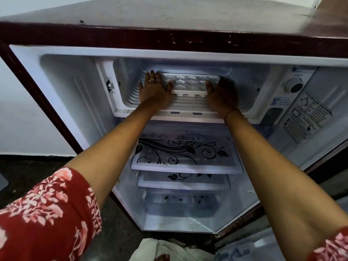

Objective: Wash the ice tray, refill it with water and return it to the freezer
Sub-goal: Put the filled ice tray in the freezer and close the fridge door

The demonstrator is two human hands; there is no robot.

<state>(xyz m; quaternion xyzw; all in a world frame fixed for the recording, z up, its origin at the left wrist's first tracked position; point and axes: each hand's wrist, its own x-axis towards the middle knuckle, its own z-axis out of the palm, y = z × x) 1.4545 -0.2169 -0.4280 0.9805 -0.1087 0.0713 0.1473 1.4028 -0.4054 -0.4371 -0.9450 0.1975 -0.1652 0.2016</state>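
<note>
ice tray (190, 82): in freezer (188, 104), between hands | left hand (154, 90): tray's 9 o'clock, fingers straight, thumb touching tray | right hand (222, 95): 3 o'clock, fingers extended, thumb touching tray

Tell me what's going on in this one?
A person reaches both arms into the open freezer compartment at the top of a small maroon fridge. The left hand and right hand lie flat at either end of a white plastic ice tray that sits on the ribbed freezer floor. The fingers look straight, not curled round the tray. I cannot tell whether its cells hold water. Below is a floral-printed glass shelf.
</note>
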